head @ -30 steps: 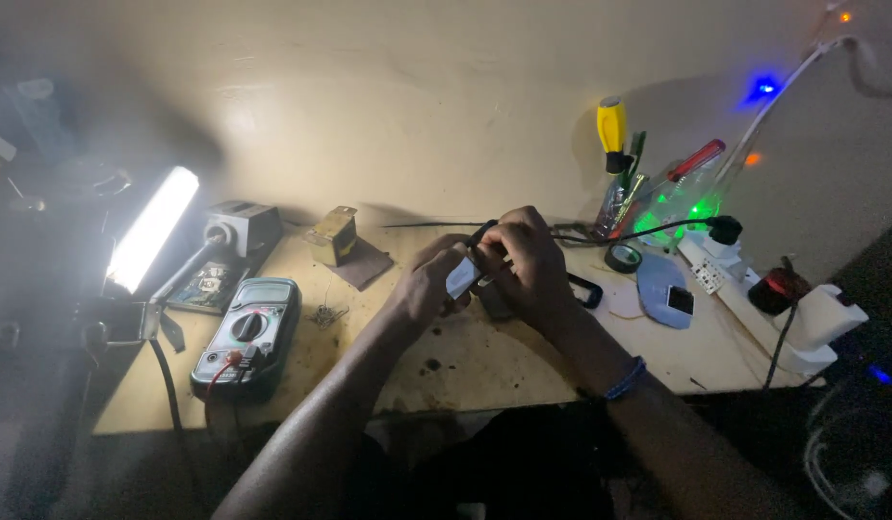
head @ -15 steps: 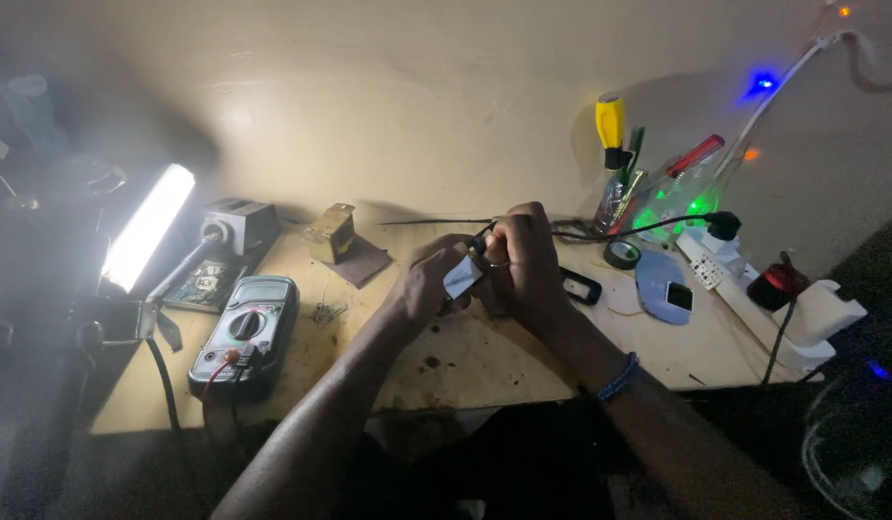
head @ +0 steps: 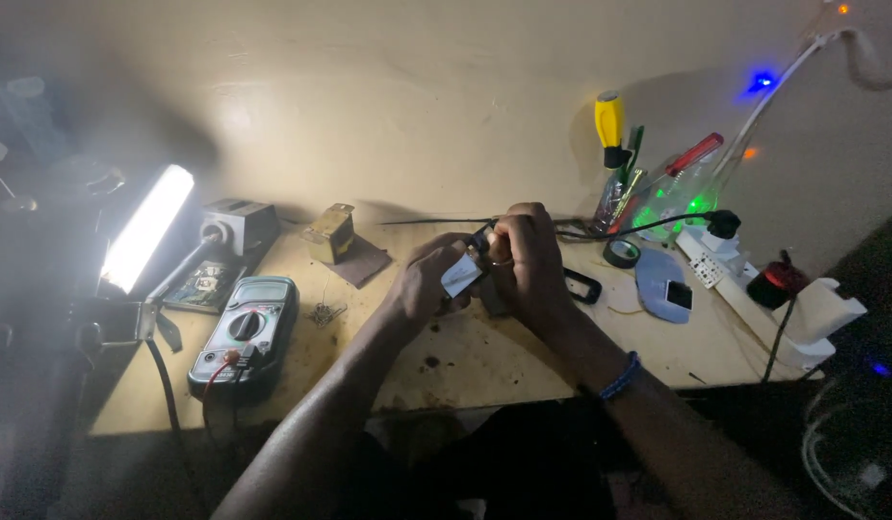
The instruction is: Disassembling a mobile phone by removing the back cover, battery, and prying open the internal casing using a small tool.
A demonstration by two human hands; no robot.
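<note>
The bench (head: pixel 484 361) looks like bare pale wood, matt, scuffed and spotted with dark marks. The meter (head: pixel 245 332) has a dark rubbery casing around a grey plastic face with a dull sheen. The small white piece (head: pixel 461 274) held between both hands looks like smooth plastic. The screwdriver (head: pixel 609 125) has a glossy yellow plastic handle with a black collar. The power strip (head: pixel 754 294) is smooth white plastic. The box (head: pixel 330 231) near the wall looks like dull brassy metal, resting on a matt dark mat (head: pixel 357 262). The bracelet (head: pixel 621 376) looks like blue beads.
</note>
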